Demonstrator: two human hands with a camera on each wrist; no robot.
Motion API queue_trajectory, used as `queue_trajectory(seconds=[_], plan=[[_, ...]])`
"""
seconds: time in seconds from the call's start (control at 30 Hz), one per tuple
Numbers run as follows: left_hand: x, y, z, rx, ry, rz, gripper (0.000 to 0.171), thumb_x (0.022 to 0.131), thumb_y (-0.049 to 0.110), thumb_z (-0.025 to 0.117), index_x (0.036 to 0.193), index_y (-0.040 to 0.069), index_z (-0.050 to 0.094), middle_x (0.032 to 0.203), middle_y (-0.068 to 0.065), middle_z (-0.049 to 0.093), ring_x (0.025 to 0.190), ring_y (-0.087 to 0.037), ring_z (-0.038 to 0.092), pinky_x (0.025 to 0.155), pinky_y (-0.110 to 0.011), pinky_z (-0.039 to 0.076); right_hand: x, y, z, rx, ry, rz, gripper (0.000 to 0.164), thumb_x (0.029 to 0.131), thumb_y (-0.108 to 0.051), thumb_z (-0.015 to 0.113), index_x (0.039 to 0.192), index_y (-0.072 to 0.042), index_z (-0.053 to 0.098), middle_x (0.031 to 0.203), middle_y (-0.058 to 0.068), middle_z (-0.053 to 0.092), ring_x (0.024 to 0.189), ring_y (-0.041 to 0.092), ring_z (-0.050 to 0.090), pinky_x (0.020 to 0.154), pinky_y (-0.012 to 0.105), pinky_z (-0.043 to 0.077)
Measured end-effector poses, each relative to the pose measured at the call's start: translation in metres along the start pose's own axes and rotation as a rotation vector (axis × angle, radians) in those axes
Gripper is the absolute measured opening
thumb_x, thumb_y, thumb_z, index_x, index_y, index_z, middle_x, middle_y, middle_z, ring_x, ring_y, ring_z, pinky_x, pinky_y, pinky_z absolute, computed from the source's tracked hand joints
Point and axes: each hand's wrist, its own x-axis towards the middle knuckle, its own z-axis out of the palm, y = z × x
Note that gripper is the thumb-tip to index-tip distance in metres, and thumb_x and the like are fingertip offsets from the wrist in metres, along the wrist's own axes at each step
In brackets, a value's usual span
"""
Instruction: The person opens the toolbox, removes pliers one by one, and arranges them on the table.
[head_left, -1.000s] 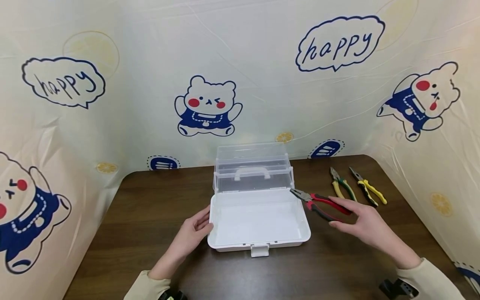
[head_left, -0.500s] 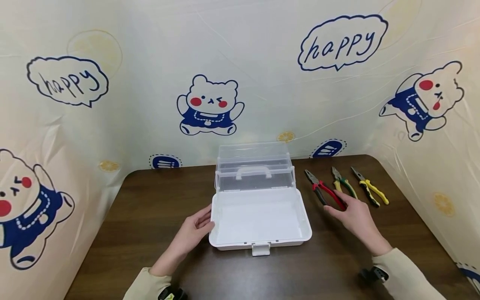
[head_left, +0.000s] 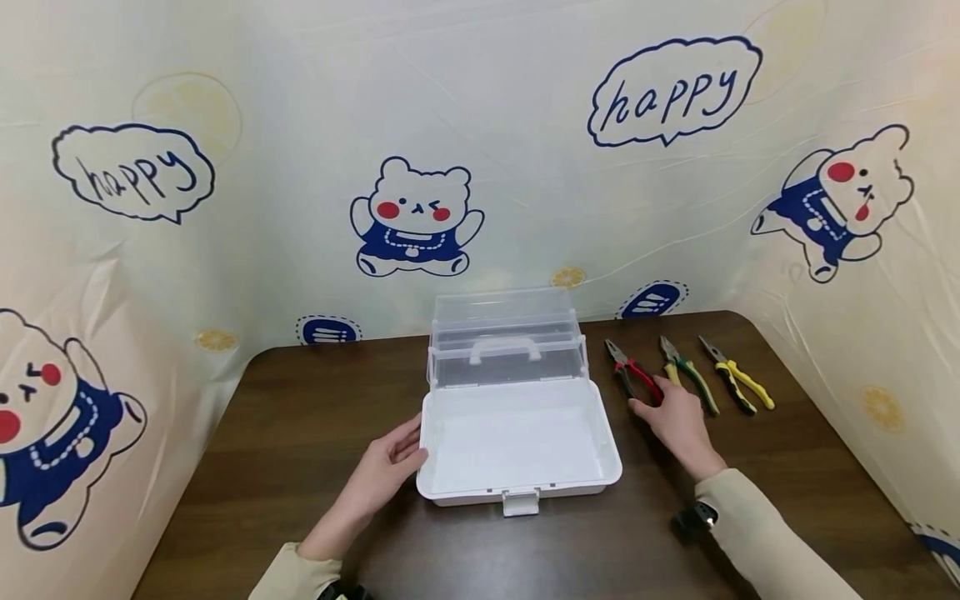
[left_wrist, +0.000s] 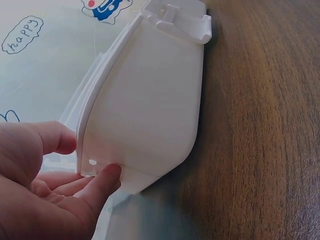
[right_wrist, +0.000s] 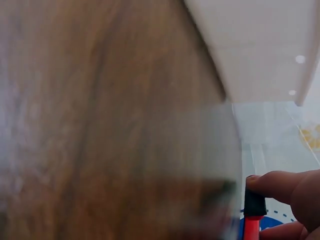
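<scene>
A white toolbox (head_left: 517, 437) stands on the table with its clear lid (head_left: 510, 333) raised at the back. My left hand (head_left: 384, 468) grips its left side; in the left wrist view, the thumb is at the rim and the fingers lie against the outer wall. Right of the box, red-and-black pliers (head_left: 622, 363) lie with their nose pointing away from me. My right hand (head_left: 677, 423) holds them by the handle ends. The right wrist view shows the thumb on the black end of a handle (right_wrist: 254, 205), with much of the hand out of frame.
Green-and-yellow pliers (head_left: 688, 375) and yellow-and-black needle-nose pliers (head_left: 737, 375) lie right of the right hand. At the box's front is a latch (head_left: 521, 502). A printed curtain (head_left: 525, 167) hangs behind the brown table (head_left: 315, 400).
My right hand has swung the red-and-black pliers from the box's right rim down onto the table beside the other pliers, then shifted slightly left with them. The left hand stays on the box.
</scene>
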Motion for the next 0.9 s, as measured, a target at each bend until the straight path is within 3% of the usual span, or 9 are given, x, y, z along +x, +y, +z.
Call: queue_trajectory(seconds=[0.23, 0.33, 0.47, 0.7, 0.8, 0.9], plan=[[0.002, -0.001, -0.002, 0.007, 0.007, -0.004, 0.059, 0.101, 0.004, 0.065, 0.156, -0.001, 0.044, 0.150, -0.027, 0.053, 0.135, -0.038, 0.058, 0.104, -0.039, 0.052, 0.003, -0.007, 0.013, -0.057, 0.040, -0.051, 0.050, 0.092, -0.019, 0.079, 0.121, 0.016, 0.061, 0.111, 0.037, 0.067, 0.098, 0.050, 0.065, 0.083, 0.061, 0.053], [0.003, -0.003, -0.003, -0.007, 0.011, -0.001, 0.059, 0.101, 0.004, 0.066, 0.156, -0.001, 0.044, 0.150, -0.027, 0.053, 0.135, -0.038, 0.058, 0.104, -0.039, 0.052, 0.007, -0.012, 0.014, -0.062, 0.032, -0.067, 0.050, 0.091, -0.019, 0.080, 0.120, 0.017, 0.061, 0.109, 0.036, 0.068, 0.095, 0.048, 0.066, 0.083, 0.060, 0.055], [0.003, -0.005, -0.004, -0.011, 0.016, -0.002, 0.059, 0.101, 0.004, 0.066, 0.156, -0.002, 0.044, 0.150, -0.027, 0.053, 0.135, -0.039, 0.058, 0.104, -0.040, 0.053, 0.011, -0.016, 0.017, -0.066, -0.028, -0.073, 0.056, 0.093, -0.019, 0.078, 0.128, 0.019, 0.057, 0.120, 0.039, 0.064, 0.107, 0.052, 0.065, 0.091, 0.062, 0.054], [0.003, -0.004, -0.003, -0.016, 0.020, 0.001, 0.059, 0.101, 0.004, 0.065, 0.156, -0.002, 0.044, 0.151, -0.027, 0.053, 0.135, -0.039, 0.057, 0.105, -0.040, 0.052, 0.011, -0.014, 0.018, -0.044, -0.112, -0.058, 0.069, 0.098, -0.023, 0.072, 0.143, 0.022, 0.044, 0.143, 0.043, 0.048, 0.130, 0.057, 0.051, 0.106, 0.065, 0.046], [0.004, -0.005, -0.003, -0.021, 0.016, 0.007, 0.058, 0.101, 0.004, 0.065, 0.155, -0.002, 0.044, 0.150, -0.027, 0.053, 0.135, -0.039, 0.058, 0.105, -0.039, 0.052, 0.008, -0.012, 0.016, -0.032, -0.114, -0.068, 0.070, 0.101, -0.028, 0.068, 0.144, 0.021, 0.043, 0.143, 0.043, 0.048, 0.130, 0.057, 0.052, 0.105, 0.065, 0.047], [0.004, -0.008, -0.004, -0.024, 0.021, 0.002, 0.055, 0.103, 0.008, 0.064, 0.154, -0.002, 0.046, 0.149, -0.026, 0.056, 0.132, -0.036, 0.061, 0.101, -0.038, 0.055, 0.002, -0.010, 0.013, -0.014, -0.093, -0.099, 0.066, 0.103, -0.031, 0.064, 0.143, 0.018, 0.048, 0.133, 0.040, 0.058, 0.119, 0.053, 0.060, 0.098, 0.062, 0.053]])
